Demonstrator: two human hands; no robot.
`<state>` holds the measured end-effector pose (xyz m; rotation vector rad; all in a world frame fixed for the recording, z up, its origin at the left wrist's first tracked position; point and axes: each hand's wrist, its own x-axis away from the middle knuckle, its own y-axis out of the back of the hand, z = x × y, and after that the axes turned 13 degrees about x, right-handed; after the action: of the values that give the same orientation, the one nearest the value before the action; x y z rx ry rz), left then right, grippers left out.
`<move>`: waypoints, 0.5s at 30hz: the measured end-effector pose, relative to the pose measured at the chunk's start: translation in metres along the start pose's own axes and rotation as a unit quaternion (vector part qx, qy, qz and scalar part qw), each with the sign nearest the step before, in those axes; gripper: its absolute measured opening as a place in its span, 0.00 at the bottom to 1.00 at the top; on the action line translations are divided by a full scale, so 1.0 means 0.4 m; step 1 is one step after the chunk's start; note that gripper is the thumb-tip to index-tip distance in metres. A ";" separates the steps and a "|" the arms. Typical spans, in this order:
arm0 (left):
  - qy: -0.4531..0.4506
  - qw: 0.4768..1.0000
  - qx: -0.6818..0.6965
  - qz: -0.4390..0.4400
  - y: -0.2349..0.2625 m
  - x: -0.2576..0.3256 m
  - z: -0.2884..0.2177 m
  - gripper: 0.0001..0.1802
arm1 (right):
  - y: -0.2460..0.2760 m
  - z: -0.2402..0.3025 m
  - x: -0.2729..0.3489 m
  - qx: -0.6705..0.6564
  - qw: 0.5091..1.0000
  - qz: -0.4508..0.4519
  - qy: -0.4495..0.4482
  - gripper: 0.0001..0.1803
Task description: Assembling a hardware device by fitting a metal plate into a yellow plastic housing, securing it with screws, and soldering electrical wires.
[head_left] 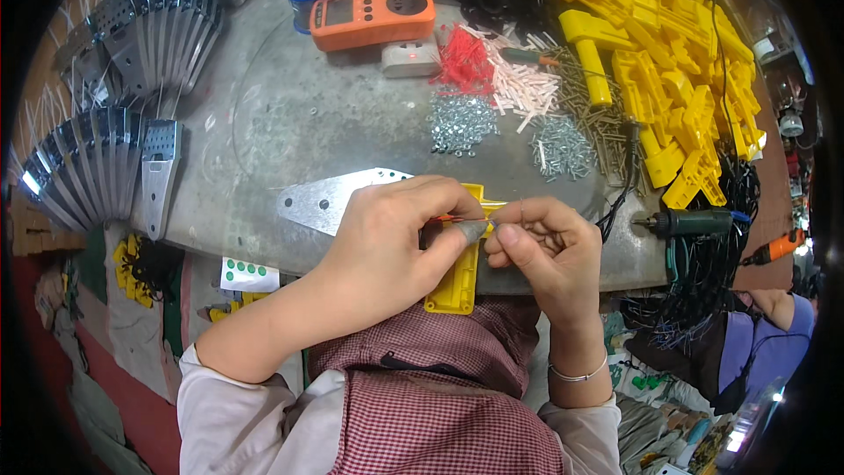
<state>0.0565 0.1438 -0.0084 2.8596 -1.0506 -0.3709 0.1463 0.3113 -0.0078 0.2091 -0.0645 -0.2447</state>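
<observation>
Over the table's near edge, my left hand (400, 233) is closed in a pinch on a thin red wire (450, 218). My right hand (552, 251) meets it from the right, its thumb and forefinger pinched on the wire's far end, where a small bluish tip shows between the hands. Beneath both hands lies a long yellow plastic housing (454, 288), open side up, its near end jutting past the table edge. A flat silver metal blade plate (327, 197) with holes rests on the table beside my left hand, partly hidden by it.
Farther off are heaps of nuts (462, 123), screws (563, 145), red sleeves (466, 62) and white sleeves (525, 86). An orange meter (374, 18) stands behind. Yellow housings (677, 62) pile at right, near a dark green screwdriver (694, 222). Metal plates (83, 163) fan out at left.
</observation>
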 end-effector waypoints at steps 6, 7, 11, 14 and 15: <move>-0.031 0.999 -0.041 0.010 0.001 0.012 0.010 0.07 | -0.001 0.014 0.002 0.076 0.997 0.005 0.000 0.07; -0.030 0.999 -0.042 0.007 0.002 0.012 0.012 0.07 | -0.001 0.015 0.001 0.097 0.995 0.001 0.003 0.06; -0.074 0.996 -0.040 0.011 0.001 0.013 0.016 0.10 | 0.007 0.016 -0.013 0.152 0.988 0.010 0.013 0.05; -0.109 0.993 -0.036 0.017 0.006 0.018 0.026 0.13 | 0.010 0.035 -0.006 0.149 0.988 0.031 -0.024 0.04; -0.139 0.989 -0.053 0.029 0.008 0.014 0.032 0.13 | 0.011 0.036 -0.009 0.124 0.990 0.044 -0.042 0.04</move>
<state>0.0553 0.1378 -0.0214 2.7306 -1.1156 -0.8126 0.1425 0.3135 0.0069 0.4424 -0.1879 -0.1563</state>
